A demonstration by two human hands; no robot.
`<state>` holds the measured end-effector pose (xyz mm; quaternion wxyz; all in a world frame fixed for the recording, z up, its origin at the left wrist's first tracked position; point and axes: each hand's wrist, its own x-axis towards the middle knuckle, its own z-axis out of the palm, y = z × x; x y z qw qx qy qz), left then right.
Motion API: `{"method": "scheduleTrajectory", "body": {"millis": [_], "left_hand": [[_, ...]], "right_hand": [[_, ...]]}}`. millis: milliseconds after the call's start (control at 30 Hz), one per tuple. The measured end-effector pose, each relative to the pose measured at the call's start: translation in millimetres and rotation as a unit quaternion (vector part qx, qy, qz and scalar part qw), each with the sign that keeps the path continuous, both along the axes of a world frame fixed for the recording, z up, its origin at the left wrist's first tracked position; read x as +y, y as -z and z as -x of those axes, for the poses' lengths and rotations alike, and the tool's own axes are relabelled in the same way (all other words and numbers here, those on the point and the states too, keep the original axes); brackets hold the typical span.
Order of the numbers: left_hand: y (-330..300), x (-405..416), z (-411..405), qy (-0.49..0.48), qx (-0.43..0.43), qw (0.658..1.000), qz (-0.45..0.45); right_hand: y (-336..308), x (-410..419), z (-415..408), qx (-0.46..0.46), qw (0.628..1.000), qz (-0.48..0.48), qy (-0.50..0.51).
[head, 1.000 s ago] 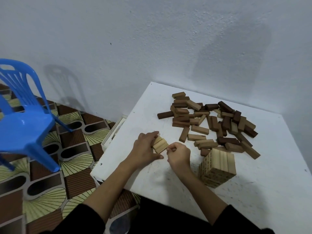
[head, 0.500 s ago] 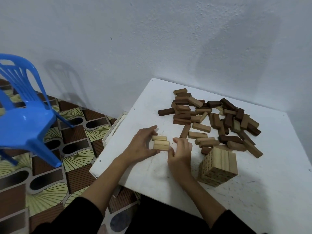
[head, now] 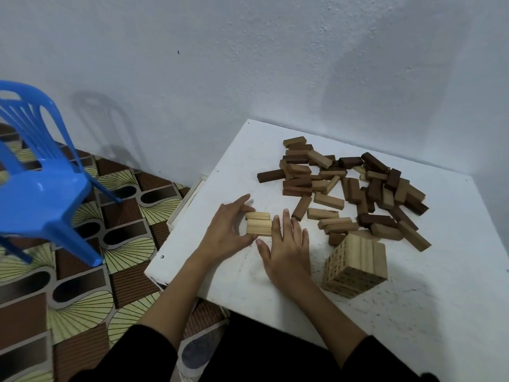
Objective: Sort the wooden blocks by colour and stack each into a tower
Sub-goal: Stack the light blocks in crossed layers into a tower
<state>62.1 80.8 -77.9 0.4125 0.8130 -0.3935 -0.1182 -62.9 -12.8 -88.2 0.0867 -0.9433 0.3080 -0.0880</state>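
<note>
Three pale blocks [head: 258, 223] side by side between both hands' fingertips

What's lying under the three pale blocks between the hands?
The three pale blocks lie side by side, apparently flat on the bare white table. No lower layer shows; their far-right ends sit behind the right hand.
</note>
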Motion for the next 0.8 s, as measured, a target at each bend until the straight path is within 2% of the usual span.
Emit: {"method": "scheduleTrajectory", "body": {"millis": [800], "left_hand": [[6.2,-3.0,-1.5,-0.006,-0.005,1.0,-0.016]], "right_hand": [[4.6,-2.6,0.9,-0.018,0.999,0.038,0.008]]}}
